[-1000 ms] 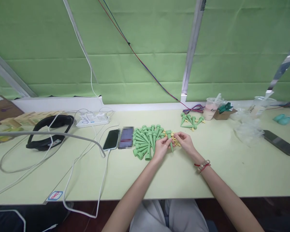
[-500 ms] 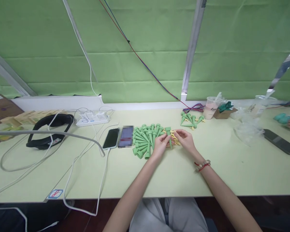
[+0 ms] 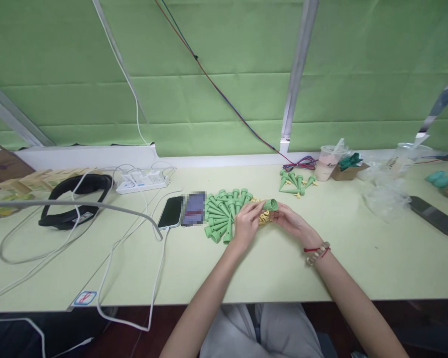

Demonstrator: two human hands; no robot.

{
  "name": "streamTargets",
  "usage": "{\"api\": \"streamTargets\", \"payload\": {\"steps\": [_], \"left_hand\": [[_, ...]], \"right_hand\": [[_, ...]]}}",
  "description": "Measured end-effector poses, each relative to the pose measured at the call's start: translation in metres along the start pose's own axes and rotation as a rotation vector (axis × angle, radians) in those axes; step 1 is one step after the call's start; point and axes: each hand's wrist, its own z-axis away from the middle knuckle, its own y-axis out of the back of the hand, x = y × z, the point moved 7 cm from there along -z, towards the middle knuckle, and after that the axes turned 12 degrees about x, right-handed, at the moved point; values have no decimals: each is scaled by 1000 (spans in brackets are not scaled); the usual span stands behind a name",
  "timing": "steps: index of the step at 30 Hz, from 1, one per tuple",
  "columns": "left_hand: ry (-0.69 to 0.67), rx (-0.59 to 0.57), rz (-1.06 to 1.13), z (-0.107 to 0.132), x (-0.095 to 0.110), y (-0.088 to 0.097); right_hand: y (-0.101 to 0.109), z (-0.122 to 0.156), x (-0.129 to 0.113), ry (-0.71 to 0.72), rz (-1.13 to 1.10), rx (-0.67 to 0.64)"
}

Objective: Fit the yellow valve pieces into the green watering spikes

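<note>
Currently, a hollow green plastic spike (image 3: 271,204) is held between the two hands, its round open end turned toward the right-hand side. It is gripped by the left hand (image 3: 247,221), whose fingers are closed over its narrower part, so that the tip is hidden. The fingers of the right hand (image 3: 293,220) are bent in close below the open end; whether anything is pinched by them cannot be told. Beneath and between the hands, small yellow plastic fittings (image 3: 265,218) are heaped on the table (image 3: 269,271). Just left of the left hand, a pile of loose green spikes (image 3: 218,220) is fanned out, and past it a pixelated rectangle (image 3: 194,209) and a white-edged phone (image 3: 170,212) are laid side by side. Beyond the right hand, a small cluster of spikes with yellow fittings (image 3: 291,191) is set down, with a lidded pink drink cup (image 3: 325,164) placed behind and to its right. Well to the right of the right hand, a dark phone (image 3: 436,217) is laid near a crumpled clear plastic bag (image 3: 386,199).
</note>
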Motion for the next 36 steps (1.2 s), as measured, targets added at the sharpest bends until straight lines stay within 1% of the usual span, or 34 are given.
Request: {"api": "streamTargets", "payload": {"steps": [3,6,11,19,22,25,27,29,30,32,36], "left_hand": [[84,4,13,1,-3,-1],[164,-12,25,3,-6,-4],[189,-55,-6,3,-8,-6],[270,-105,-22,6,-20,-12],[342,-99,46,8,-26,-15],[460,-93,184,9,-30,-17],[540,-89,269,9,-31,-18],[580,-60,285,7,-31,-16],[578,-37,257,6,-31,-13],[524,-5,159,4,-29,-8],[376,-21,4,2,-21,-6]], "right_hand": [[0,1,-3,-3,-29,-17],[0,1,-4,7,1,-25],[3,1,-7,31,122,20],[5,-1,-8,94,205,95],[8,-3,-9,135,227,130],[8,-5,-10,186,262,185],[6,-5,-10,218,273,211],[2,-4,-8,229,273,204],[-1,-4,-6,222,270,186],[-5,-3,-3,200,259,148],[-7,-1,-2,175,221,110]]}}
